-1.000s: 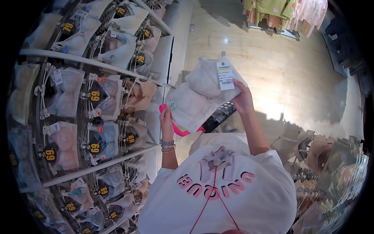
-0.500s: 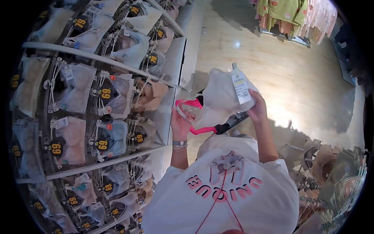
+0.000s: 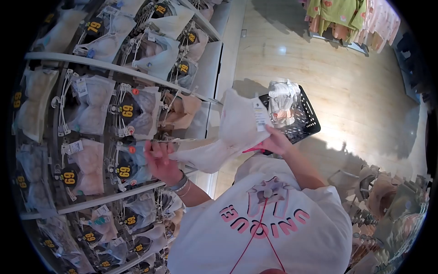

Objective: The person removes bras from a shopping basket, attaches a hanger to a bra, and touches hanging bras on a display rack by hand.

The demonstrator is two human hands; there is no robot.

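Observation:
A pale, off-white bra (image 3: 235, 121) is stretched out in front of my shirt, a white printed tag (image 3: 261, 114) hanging at its upper right. My right hand (image 3: 277, 140) grips the bra's right edge, just below the tag. At the other end, my left hand (image 3: 163, 162) has its fingers curled at the tip of the bra's band, close to the rack. Beyond the bra, low over the floor, is a black shopping basket (image 3: 311, 113) with folded white garments (image 3: 284, 98) in it. Part of its pink handle (image 3: 254, 148) shows beside my right hand.
On the left, shelves (image 3: 132, 72) carry rows of hanging bras with round 69 and 79 price signs (image 3: 127, 111). More bras (image 3: 378, 192) hang at the lower right. A clothes rack with a green top (image 3: 335, 16) stands at the far right on the wooden floor (image 3: 273, 59).
My left hand has moved left and down toward the rack, drawing the bra out wider and lower. The basket, mostly covered before, now shows with its contents.

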